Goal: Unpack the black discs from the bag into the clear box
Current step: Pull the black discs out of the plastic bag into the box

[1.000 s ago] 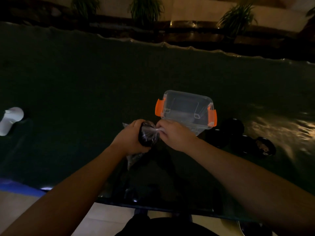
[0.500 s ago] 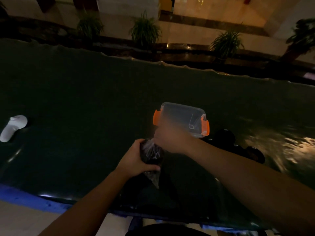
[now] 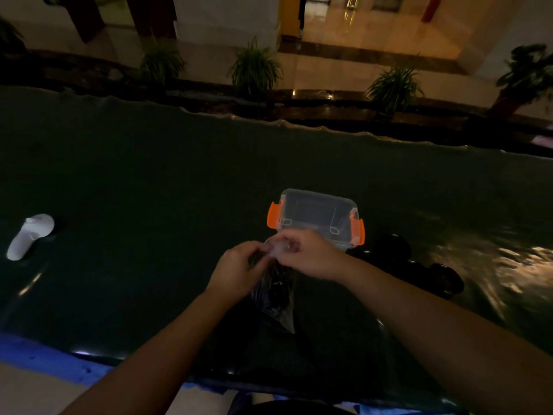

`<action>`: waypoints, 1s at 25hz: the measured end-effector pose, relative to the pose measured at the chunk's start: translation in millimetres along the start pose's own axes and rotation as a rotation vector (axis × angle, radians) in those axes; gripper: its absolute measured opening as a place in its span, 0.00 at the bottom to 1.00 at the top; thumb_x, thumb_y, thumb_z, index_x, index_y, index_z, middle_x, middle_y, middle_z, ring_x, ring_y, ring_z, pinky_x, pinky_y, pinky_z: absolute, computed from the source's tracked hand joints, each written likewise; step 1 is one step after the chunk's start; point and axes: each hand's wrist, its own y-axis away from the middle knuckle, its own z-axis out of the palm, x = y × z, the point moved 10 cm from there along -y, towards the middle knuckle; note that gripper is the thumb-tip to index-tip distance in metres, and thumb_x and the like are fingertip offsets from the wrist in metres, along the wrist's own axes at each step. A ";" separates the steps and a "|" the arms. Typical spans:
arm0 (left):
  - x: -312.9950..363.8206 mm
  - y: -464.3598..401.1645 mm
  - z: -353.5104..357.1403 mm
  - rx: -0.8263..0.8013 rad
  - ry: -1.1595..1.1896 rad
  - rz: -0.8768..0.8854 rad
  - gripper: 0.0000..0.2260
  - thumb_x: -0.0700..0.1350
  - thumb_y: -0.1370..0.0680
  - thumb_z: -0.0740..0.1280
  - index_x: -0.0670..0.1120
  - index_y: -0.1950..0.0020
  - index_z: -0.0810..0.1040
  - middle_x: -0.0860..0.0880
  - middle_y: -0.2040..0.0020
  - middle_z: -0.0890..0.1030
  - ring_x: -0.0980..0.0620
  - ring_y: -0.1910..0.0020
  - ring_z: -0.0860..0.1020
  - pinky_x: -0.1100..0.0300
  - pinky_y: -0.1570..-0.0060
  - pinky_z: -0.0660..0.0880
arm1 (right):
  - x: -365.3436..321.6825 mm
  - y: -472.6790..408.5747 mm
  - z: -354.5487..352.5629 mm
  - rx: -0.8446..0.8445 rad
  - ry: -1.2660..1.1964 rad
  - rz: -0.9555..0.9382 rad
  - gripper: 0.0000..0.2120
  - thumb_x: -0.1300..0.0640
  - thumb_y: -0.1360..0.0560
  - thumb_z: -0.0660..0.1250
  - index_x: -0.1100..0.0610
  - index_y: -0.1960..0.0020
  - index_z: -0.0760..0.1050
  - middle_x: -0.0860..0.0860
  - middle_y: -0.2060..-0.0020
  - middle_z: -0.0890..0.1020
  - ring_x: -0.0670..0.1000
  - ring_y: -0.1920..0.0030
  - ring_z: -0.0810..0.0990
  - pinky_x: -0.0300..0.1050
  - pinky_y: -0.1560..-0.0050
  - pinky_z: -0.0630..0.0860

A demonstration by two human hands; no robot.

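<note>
A clear plastic bag (image 3: pixel 273 295) with dark discs inside hangs between my hands, just above the dark table. My left hand (image 3: pixel 236 271) and my right hand (image 3: pixel 308 254) both pinch the bag's top edge, close together. Right behind them stands the clear box (image 3: pixel 317 218) with orange latches, its inside looks empty. Loose black discs (image 3: pixel 392 247) lie on the table to the right of the box, one more disc (image 3: pixel 447 278) further right.
A white handheld controller (image 3: pixel 28 236) lies at the far left of the dark green table cover (image 3: pixel 149 205). The table's near edge shows a blue strip (image 3: pixel 51 359). Potted plants (image 3: pixel 254 67) line the floor beyond the far edge.
My head has tilted up, so the scene sits lower in view. Both hands have come together at the bag's top; the left hand went from gripping the bag's body to its edge.
</note>
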 end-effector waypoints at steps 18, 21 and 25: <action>-8.6 5.1 -26.8 0.074 0.151 -0.099 0.06 0.45 0.19 0.67 0.57 0.48 0.81 0.62 0.51 0.84 0.60 0.54 0.84 0.63 0.58 0.81 | 19.8 14.3 -31.5 0.264 0.053 -0.002 0.06 0.54 0.25 0.76 0.53 0.53 0.80 0.50 0.55 0.84 0.46 0.53 0.84 0.52 0.48 0.83; -13.5 11.0 -47.5 0.167 0.156 -0.119 0.06 0.44 0.18 0.66 0.56 0.49 0.80 0.62 0.53 0.83 0.59 0.57 0.83 0.66 0.61 0.79 | 26.6 19.8 -42.7 0.288 0.049 0.008 0.07 0.52 0.26 0.77 0.51 0.55 0.80 0.47 0.56 0.85 0.45 0.55 0.84 0.48 0.52 0.83; -18.6 15.1 -73.1 0.281 0.181 -0.134 0.06 0.45 0.18 0.65 0.56 0.50 0.78 0.61 0.54 0.82 0.59 0.58 0.83 0.67 0.64 0.79 | 34.7 26.7 -53.6 0.306 0.035 0.025 0.08 0.50 0.27 0.77 0.49 0.57 0.78 0.46 0.57 0.84 0.45 0.57 0.84 0.46 0.56 0.80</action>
